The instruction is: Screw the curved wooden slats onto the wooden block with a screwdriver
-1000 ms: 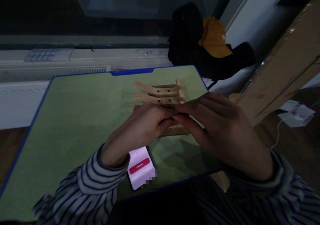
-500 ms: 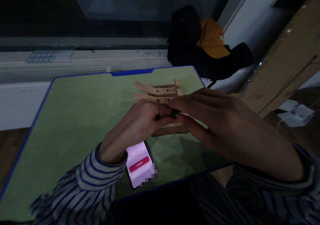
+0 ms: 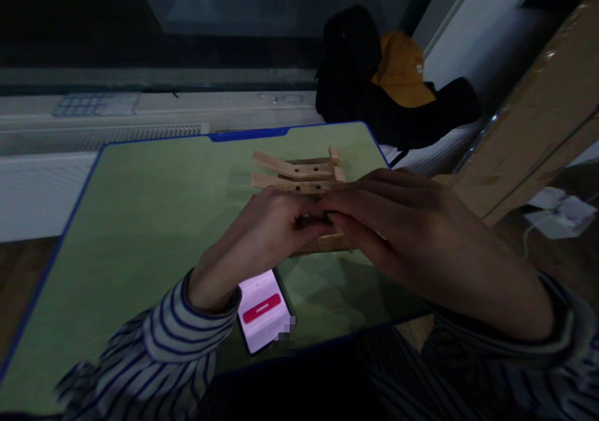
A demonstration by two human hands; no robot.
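Dim, underexposed picture; the phone screen (image 3: 262,312) glows brightest at lower centre. Top and bottom edges fall black, corners bend, and detail is soft and noisy.

Both hands meet at the middle of the view, fingertips touching. The left hand (image 3: 266,234) is curled into a loose fist, knuckles up, its fingers (image 3: 304,212) bent inward and pinched against the thumb. The right hand (image 3: 412,234) lies palm down, long fingers (image 3: 369,187) slightly bent and pointing left, thumb tucked beneath against the forefinger. Both wrists are bare; the left forearm (image 3: 173,340) and right forearm (image 3: 561,346) wear blue-and-white striped sleeves, elbows spread outward.
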